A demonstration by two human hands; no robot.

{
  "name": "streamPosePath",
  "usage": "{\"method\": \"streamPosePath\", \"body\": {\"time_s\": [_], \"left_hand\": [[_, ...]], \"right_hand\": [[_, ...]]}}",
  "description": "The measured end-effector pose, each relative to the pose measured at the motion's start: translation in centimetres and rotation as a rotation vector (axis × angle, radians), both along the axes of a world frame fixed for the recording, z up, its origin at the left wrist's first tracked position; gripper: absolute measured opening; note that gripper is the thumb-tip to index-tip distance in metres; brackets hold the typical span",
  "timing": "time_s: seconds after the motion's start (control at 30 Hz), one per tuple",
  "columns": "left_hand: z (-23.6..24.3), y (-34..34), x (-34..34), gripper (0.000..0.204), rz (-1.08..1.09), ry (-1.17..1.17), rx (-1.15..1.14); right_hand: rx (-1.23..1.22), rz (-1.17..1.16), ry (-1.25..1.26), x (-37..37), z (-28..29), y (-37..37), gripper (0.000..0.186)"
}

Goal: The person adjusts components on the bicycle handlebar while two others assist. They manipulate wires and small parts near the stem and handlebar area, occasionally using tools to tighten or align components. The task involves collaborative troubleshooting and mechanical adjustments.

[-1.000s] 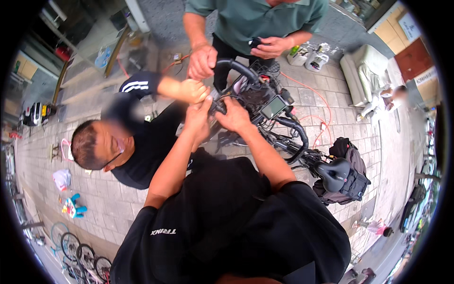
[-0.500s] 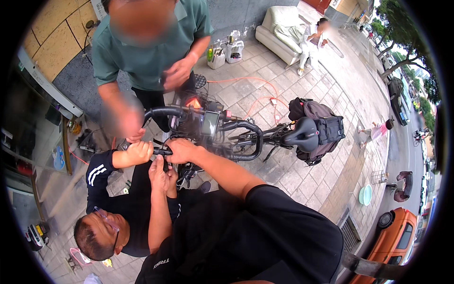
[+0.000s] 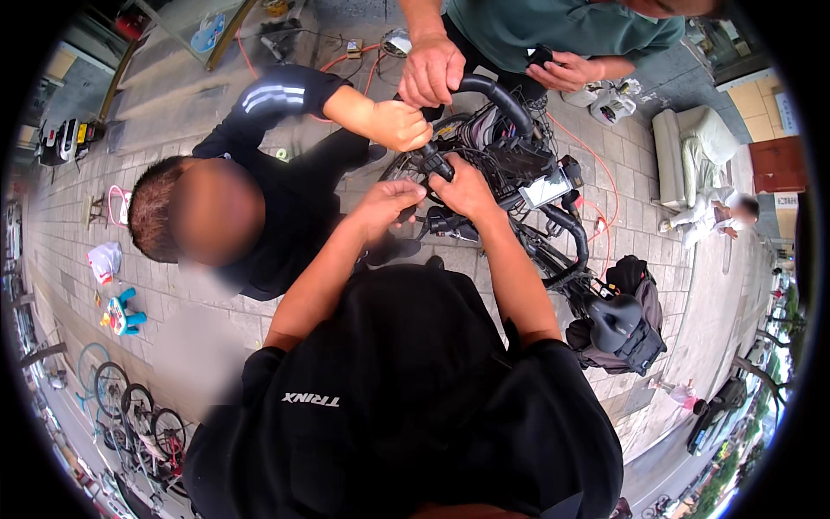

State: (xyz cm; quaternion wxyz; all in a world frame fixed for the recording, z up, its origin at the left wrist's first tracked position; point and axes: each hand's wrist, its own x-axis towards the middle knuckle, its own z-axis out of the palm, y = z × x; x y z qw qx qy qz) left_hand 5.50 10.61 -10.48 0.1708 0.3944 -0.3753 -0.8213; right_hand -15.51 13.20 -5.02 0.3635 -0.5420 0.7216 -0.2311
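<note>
A black bicycle handlebar (image 3: 500, 97) with thick padded curves stands ahead of me. My right hand (image 3: 467, 192) is closed around the dark grip (image 3: 441, 164) at its near end. Just left of it, my left hand (image 3: 386, 208) has its fingers pinched together on a small dark piece that I cannot make out. A co-worker in a dark striped-sleeve jacket holds the same bar with a fist (image 3: 402, 126). Another person, in a green shirt, rests a hand (image 3: 432, 71) on the bar and holds a small black object (image 3: 539, 56) in the other.
A screen (image 3: 545, 189) is mounted on the bike, with a saddle (image 3: 612, 322) and dark bags (image 3: 641, 333) behind it. An orange cord (image 3: 588, 149) runs over the paving. Several bicycles (image 3: 138, 406) stand at lower left, and a pale sofa (image 3: 692, 143) at right.
My view has swung round, so the bike now lies up and to the right. My left hand has drawn slightly apart from the bar. The green-shirted person's hand now sits on the handlebar.
</note>
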Motion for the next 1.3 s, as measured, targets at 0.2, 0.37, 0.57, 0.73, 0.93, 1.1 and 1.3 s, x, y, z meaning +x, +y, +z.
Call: {"method": "streamPosePath", "body": {"time_s": [0.2, 0.37, 0.57, 0.73, 0.93, 1.1, 1.3], "left_hand": [[-0.5, 1.7, -0.8, 0.014, 0.059, 0.057, -0.062], [-0.6, 2.7, -1.9, 0.011, 0.162, 0.061, -0.064], [-1.5, 2.6, -2.8, 0.011, 0.237, 0.088, -0.028], [-1.9, 3.9, -3.0, 0.012, 0.282, 0.083, -0.037], [-2.3, 5.0, -3.4, 0.015, 0.332, 0.082, 0.0], [-1.0, 4.8, -3.6, 0.03, 0.266, -0.057, -0.1], [1.0, 3.8, -5.7, 0.042, 0.266, -0.087, 0.074]], "right_hand": [[0.317, 0.111, -0.757, -3.7, -3.1, -1.1, 0.044], [0.148, 0.098, -0.268, -2.4, -1.3, -0.5, 0.049], [0.091, 0.21, -0.093, -3.6, -1.3, -0.9, 0.052], [0.44, 0.166, -0.571, -4.6, -1.9, -1.6, 0.045], [0.048, 0.063, -0.035, -2.3, -2.3, 1.2, 0.044], [0.436, 0.186, -0.44, -4.7, -1.9, -1.3, 0.041], [0.144, 0.163, -0.131, -3.8, -1.9, 0.1, 0.039]]}}
